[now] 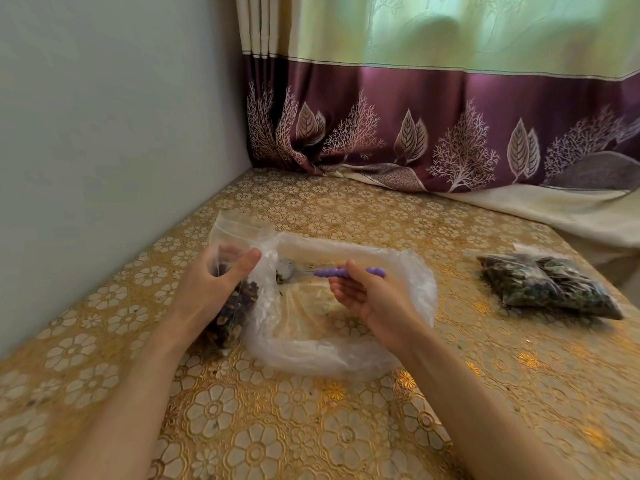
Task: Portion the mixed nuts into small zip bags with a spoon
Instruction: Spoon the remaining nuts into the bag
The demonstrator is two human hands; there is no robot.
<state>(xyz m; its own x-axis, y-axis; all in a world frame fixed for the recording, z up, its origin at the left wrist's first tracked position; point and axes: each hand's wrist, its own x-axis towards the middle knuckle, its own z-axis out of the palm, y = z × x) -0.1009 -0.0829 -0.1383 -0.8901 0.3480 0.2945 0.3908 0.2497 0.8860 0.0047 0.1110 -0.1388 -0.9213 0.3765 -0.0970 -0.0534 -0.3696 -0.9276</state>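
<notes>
My left hand (221,277) grips a small clear zip bag (232,306) partly filled with brown mixed nuts, its open mouth tilted up and to the right. My right hand (367,294) holds a spoon (332,271) by its purple handle; the metal bowl points left, close to the zip bag's mouth, with a few bits on it. Under the spoon lies a large thin plastic bag (311,341), spread open and nearly bare inside, with only crumbs showing.
Two filled zip bags (547,285) of dark nuts lie at the right of the table. The gold floral tablecloth (277,427) covers the table. A grey wall runs along the left and a purple patterned curtain (450,133) hangs behind.
</notes>
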